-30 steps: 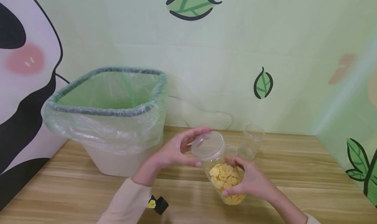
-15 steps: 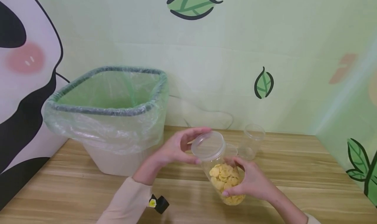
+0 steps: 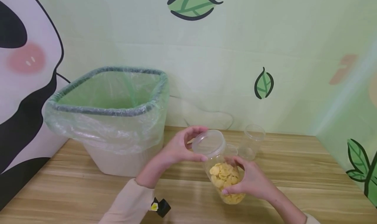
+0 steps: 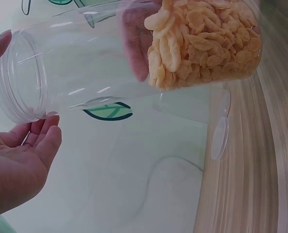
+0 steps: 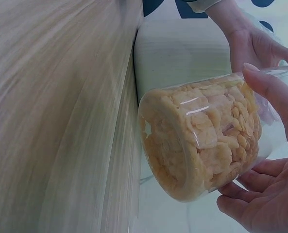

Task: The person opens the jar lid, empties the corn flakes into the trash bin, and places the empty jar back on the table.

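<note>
My right hand (image 3: 251, 180) grips the lower part of a clear plastic jar (image 3: 206, 166), thumb on the near side. The jar is partly filled with yellow corn flakes (image 3: 224, 178) and leans toward the left above the table. At its top, my left hand (image 3: 184, 147) holds the clear lid (image 3: 208, 143) between thumb and fingers. The left wrist view shows the ribbed lid (image 4: 20, 77) on the jar's mouth, with the left hand (image 4: 20, 160) touching its edge. In the right wrist view, the right hand's fingers (image 5: 245, 194) curl under the flakes-filled end.
A second clear jar (image 3: 250, 145) stands at the back right, with a clear lid (image 3: 232, 150) beside it, partly hidden by the held jar. A bin (image 3: 117, 158) lined with a green plastic bag (image 3: 103, 129) stands at the left on the wooden table (image 3: 294, 171).
My left hand has shifted around the lid, its thumb further right and its fingers drawn back a little. The jar tilts almost the same, and my right hand keeps its grip.
</note>
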### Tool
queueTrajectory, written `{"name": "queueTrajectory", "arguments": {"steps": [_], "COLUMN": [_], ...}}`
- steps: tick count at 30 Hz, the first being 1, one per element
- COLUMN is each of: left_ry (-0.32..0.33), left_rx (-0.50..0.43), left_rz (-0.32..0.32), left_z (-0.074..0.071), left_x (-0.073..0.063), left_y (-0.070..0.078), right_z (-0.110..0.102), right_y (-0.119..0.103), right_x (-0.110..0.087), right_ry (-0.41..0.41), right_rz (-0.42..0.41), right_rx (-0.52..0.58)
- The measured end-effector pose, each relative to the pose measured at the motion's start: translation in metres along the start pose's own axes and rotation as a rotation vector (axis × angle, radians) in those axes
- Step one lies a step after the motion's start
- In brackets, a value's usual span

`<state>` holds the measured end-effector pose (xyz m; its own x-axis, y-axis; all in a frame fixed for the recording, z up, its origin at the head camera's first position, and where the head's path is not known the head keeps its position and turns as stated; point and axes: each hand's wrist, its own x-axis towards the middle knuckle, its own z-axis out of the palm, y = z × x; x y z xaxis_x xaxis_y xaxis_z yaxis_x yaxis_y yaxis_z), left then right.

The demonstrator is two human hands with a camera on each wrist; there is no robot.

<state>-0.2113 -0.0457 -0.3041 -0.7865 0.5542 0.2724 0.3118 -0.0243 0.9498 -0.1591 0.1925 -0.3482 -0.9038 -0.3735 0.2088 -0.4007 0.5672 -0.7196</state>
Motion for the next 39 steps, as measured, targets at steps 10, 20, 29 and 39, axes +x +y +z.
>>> {"name": "queueTrajectory", "arguments": {"steps": [10, 20, 29, 39], "left_ry": [-0.002, -0.173, -0.284, -0.225], "left_rx": [-0.002, -0.069, -0.151, -0.124], "left_rz": [-0.017, 0.095, 0.163, 0.128], "left_z": [0.0, -0.01, -0.015, -0.012], "left_x": [-0.001, -0.003, 0.0, -0.001], "left_y": [0.0, -0.003, -0.005, -0.003], "right_z": [0.001, 0.001, 0.001, 0.001], "right_y": [0.003, 0.002, 0.0, 0.0], "right_x": [0.001, 0.0, -0.001, -0.001], "right_ry": [0.011, 0.015, -0.007, -0.007], "right_rz": [-0.006, -0.05, -0.052, -0.054], "right_rx": [-0.006, -0.015, -0.006, -0.002]}}
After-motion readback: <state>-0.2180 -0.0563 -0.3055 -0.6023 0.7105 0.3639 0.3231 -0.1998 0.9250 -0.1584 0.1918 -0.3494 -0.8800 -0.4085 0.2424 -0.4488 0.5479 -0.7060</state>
